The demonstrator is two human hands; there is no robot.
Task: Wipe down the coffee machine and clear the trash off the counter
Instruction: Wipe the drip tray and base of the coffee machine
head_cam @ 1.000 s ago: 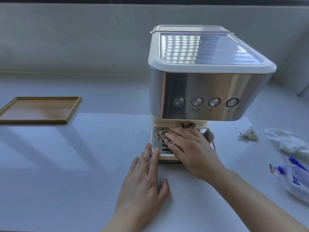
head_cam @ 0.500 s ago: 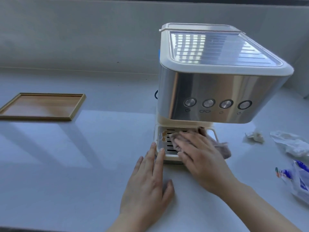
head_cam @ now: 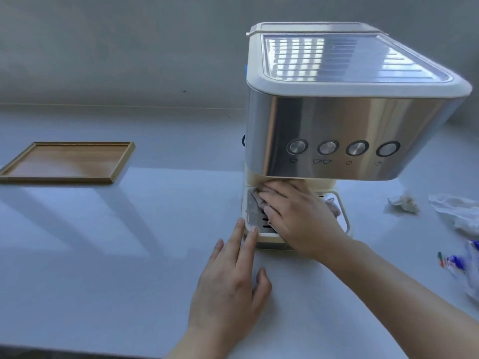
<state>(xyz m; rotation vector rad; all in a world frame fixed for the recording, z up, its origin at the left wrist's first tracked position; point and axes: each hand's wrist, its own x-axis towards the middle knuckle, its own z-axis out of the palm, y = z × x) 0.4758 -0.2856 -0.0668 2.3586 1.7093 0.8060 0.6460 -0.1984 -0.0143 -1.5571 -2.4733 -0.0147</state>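
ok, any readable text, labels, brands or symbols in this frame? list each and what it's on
No readable words, brand names or numbers.
Steel-and-cream coffee machine, small icons under its four round buttons: "single cup", "two cups", and two more too small to read.
Blue-and-white printed plastic wrapper at the right edge: print is blurred, unreadable.
Crumpled white tissue, wooden rectangular tray: no markings visible.

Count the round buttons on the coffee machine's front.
4, in one row on the steel front panel: far left, next, third, far right. None looks hidden.
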